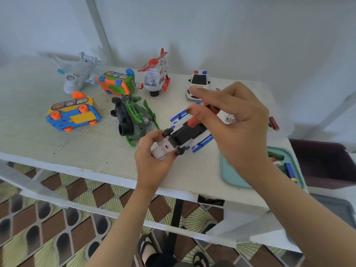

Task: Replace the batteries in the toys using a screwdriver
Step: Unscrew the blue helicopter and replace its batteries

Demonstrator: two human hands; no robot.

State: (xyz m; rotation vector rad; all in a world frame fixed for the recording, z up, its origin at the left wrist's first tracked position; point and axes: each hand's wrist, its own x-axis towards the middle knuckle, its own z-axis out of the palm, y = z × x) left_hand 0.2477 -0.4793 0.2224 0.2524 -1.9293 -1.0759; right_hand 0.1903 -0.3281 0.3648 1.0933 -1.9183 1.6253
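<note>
Looking down from the head view, what carries everything?

It's a white-painted worktop [57,139], rough and scuffed, against a pale wall [231,26]. Below its front edge is a floor [57,218] in a brown and yellow pattern.

And the hands?

Fingers of the left hand [152,160] curl round one end of the white and blue helicopter [185,133], which lies underside up near the front edge of the worktop. The right hand [237,120] is over the toy's middle. As far as the blur allows, its thumb and fingers pinch the orange-red handle of the screwdriver [193,121], which stands on the dark underside, and the index finger is stretched out.

What else lies on the worktop?

At the back stand a white plane [77,74], an orange and green bus [115,83], a red and white helicopter [155,78] and a police car [199,81]. Nearer lie a blue and yellow bus [73,114], wheels towards the camera, and a green helicopter [133,120], just beside the left hand.

And on the right?

A teal tray [229,170] at the worktop's corner holds batteries [289,168], partly hidden by the right forearm. A dark brown bin [323,162] stands beyond it.
</note>
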